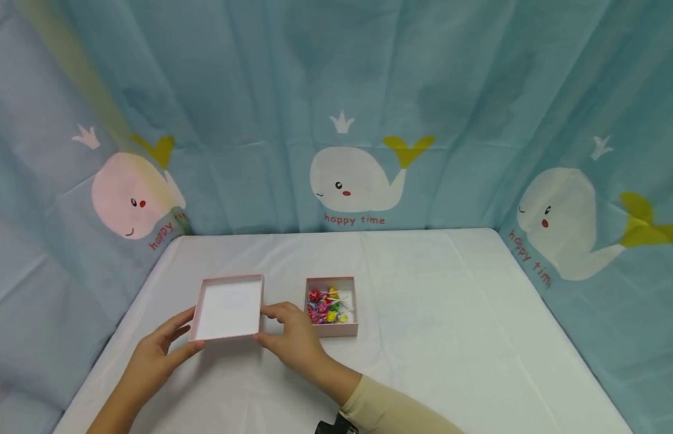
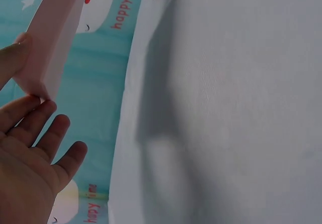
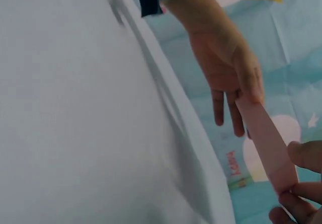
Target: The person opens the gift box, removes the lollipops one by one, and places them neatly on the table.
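Note:
A square pink lid or box part (image 1: 230, 307) with a white inside is held above the table, its inside facing the head camera. My left hand (image 1: 152, 361) pinches its left edge between thumb and fingers; the other fingers spread loosely, as the left wrist view of the hand (image 2: 30, 148) shows. On the opposite edge my right hand (image 1: 298, 343) pinches the pink side wall (image 3: 269, 143), thumb at the near corner. Just right of it a pink box (image 1: 336, 330) stands on the table, holding several wrapped lollipops (image 1: 325, 306).
A white cloth (image 1: 450, 337) covers the table. Blue curtains (image 1: 233, 90) with printed whales surround it at the back and both sides. A dark strap or device (image 1: 336, 425) is at my right wrist, by the beige sleeve (image 1: 396, 407).

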`<state>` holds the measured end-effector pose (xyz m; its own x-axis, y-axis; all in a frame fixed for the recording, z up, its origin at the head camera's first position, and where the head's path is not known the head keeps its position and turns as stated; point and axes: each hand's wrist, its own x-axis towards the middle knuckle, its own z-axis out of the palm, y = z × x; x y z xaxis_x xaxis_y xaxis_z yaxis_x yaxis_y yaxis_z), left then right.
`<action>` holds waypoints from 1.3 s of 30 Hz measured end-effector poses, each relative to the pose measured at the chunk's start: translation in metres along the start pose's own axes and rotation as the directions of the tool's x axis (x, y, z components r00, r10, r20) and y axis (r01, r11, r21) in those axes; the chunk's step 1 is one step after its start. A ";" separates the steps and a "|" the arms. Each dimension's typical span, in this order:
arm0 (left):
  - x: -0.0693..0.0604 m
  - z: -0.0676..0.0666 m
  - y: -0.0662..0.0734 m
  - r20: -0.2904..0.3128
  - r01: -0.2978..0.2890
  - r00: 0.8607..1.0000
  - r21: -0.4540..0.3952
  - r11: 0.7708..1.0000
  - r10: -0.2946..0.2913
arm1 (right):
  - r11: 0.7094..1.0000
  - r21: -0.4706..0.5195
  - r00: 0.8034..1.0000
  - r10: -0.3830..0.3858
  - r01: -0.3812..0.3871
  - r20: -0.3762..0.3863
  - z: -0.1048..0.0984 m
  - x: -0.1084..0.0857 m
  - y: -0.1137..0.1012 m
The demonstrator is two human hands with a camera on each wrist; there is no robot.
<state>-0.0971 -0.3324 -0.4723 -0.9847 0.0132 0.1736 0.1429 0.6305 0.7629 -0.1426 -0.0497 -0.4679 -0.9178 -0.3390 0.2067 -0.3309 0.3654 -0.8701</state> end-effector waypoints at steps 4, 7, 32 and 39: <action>-0.001 -0.002 -0.013 0.004 0.058 0.998 0.032 0.998 -0.058 | 1.000 -0.005 1.000 -0.003 0.003 0.020 0.015 -0.004 0.003; 0.002 -0.002 -0.020 0.025 0.088 0.996 0.063 0.994 -0.089 | 1.000 -0.018 1.000 -0.004 0.005 0.012 0.023 -0.006 0.006; 0.016 0.012 -0.031 0.155 0.114 0.974 0.294 0.949 -0.165 | 0.953 -0.271 0.988 0.111 -0.137 -0.112 0.058 0.000 0.036; 0.023 0.010 -0.024 0.181 0.156 0.957 0.336 0.929 -0.226 | 0.964 -0.235 0.992 0.109 -0.123 -0.071 0.052 -0.002 0.030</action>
<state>-0.1239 -0.3390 -0.4929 -0.9928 0.0108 -0.1189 -0.0538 0.8484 0.5266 -0.1396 -0.0837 -0.5175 -0.9616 -0.2350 0.1414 -0.2577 0.5975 -0.7593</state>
